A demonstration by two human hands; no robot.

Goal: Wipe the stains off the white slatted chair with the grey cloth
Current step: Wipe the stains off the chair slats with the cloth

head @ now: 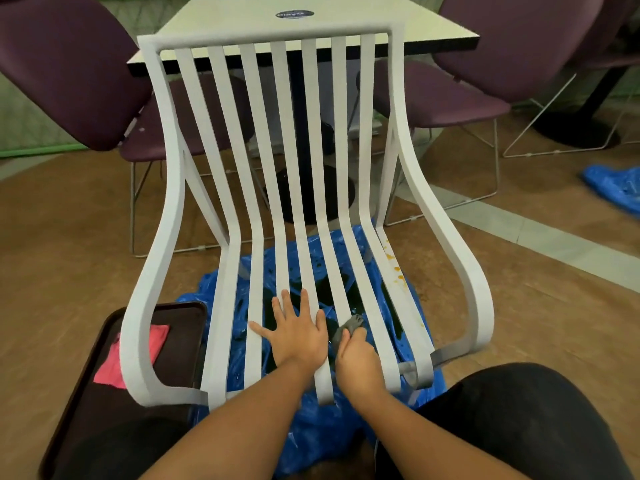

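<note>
Right hand (358, 363) grips grey cloth (349, 325) above blue sheet (325, 431)

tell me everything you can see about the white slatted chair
The white slatted chair looks like painted metal or plastic: seven slats run from a top rail down the back and curve into the seat, between two curved armrests. Orange stains spot the rightmost seat slat. It stands upright over a blue plastic sheet. The left hand lies flat on the seat slats; the right hand grips a grey cloth at the slats beside it.
</note>
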